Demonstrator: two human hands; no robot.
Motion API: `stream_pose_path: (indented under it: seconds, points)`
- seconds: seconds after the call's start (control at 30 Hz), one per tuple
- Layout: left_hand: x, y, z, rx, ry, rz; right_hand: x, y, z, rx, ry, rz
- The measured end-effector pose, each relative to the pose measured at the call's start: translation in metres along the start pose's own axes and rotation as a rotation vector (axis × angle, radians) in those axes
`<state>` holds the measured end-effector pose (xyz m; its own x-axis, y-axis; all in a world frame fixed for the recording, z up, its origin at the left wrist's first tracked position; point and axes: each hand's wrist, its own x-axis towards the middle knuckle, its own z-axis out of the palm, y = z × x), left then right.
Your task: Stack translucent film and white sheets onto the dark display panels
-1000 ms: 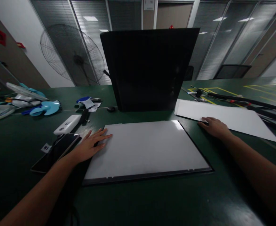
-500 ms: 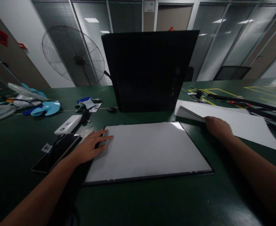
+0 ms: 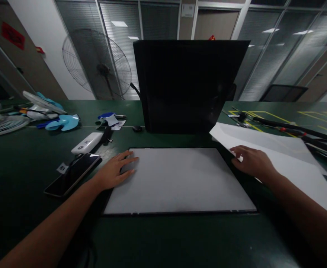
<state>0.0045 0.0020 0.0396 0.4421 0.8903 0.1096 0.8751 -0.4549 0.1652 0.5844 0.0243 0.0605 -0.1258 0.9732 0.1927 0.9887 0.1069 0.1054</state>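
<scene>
A flat white panel (image 3: 177, 182) with a thin black frame lies on the dark green table in front of me. My left hand (image 3: 115, 169) rests on its left edge with the fingers spread and holds nothing. Over to the right, my right hand (image 3: 252, 160) pinches the near edge of a large white sheet (image 3: 300, 178). A second sheet or layer appears to lie beneath it, partly hidden. Behind the panel, a big black box-like screen or board (image 3: 191, 85) stands upright, leaning slightly.
Left of the panel lie a black smartphone (image 3: 72, 175) and a white device (image 3: 87, 143) with a label. Blue fan blades (image 3: 63, 123) and a white fan grille (image 3: 7, 125) are at the far left. Black tubes (image 3: 280, 126) lie at the right; a small black object (image 3: 137, 128) sits near the screen.
My right hand has drawn the white sheet's edge toward me and slightly left, so the sheet spreads nearer. My left hand stays on the panel's edge. The whole view has shifted slightly.
</scene>
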Motion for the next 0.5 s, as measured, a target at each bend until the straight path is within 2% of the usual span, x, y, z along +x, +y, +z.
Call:
stream_pose_path:
  seconds: [0.13, 0.23, 0.33, 0.5]
  points:
    - [0.0, -0.001, 0.003, -0.02, 0.001, -0.007, -0.013, -0.04, -0.007, 0.105, -0.029, -0.357]
    - [0.0, -0.002, 0.004, -0.032, 0.004, 0.0, -0.024, -0.068, -0.013, 0.215, -0.078, -0.547]
    - [-0.001, -0.001, 0.003, -0.038, 0.004, -0.004, -0.036, -0.091, -0.02, 0.323, -0.146, -0.671]
    - [-0.001, 0.001, 0.001, -0.045, -0.001, -0.011, -0.055, -0.124, -0.034, 0.52, -0.275, -0.783]
